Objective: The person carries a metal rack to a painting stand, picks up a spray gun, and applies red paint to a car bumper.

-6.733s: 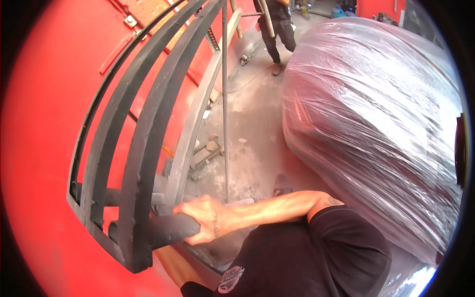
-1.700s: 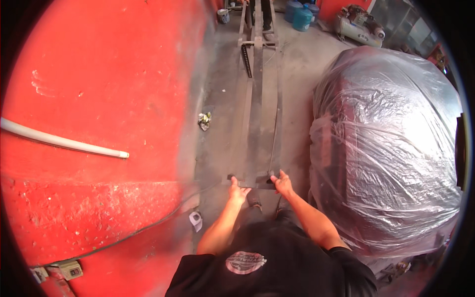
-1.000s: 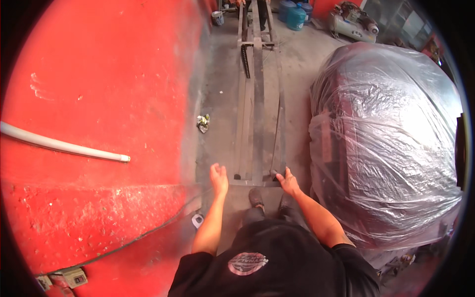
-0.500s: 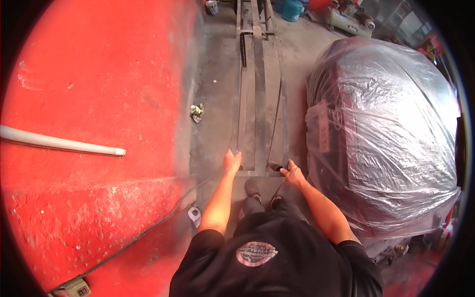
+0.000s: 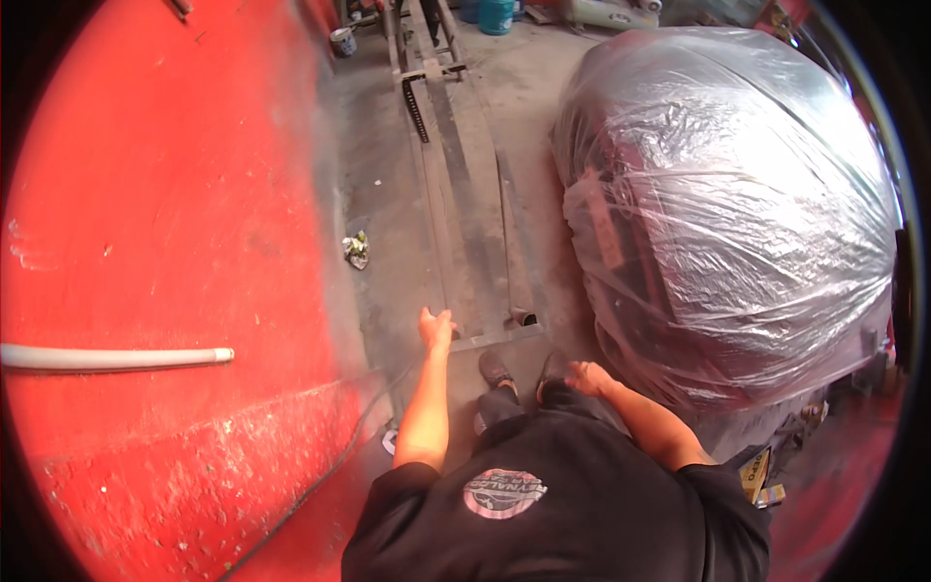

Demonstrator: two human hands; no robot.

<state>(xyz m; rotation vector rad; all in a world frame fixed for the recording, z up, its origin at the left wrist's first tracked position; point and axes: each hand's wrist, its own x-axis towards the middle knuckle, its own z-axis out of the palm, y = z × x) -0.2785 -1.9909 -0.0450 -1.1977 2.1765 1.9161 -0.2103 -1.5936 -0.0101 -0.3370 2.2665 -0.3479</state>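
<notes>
A long, dusty metal frame with lengthwise bars lies ahead of me, its near crossbar just beyond my shoes. My left hand is closed on the frame's near left corner. My right hand is off the frame, beside my right thigh. Its fingers are blurred, and nothing shows in it. A short open tube end sits at the near right corner of the frame. A dark toothed strip runs along the frame's far left part.
A large plastic-covered bulk stands close on my right. The red wall on my left carries a pale pipe. Crumpled litter lies by the wall. Farther off are a small bucket and a blue jug.
My right hand has let go of the frame's right corner and drawn back toward my thigh. My left hand stays on the left corner. The view has turned, tilting the frame in the picture.
</notes>
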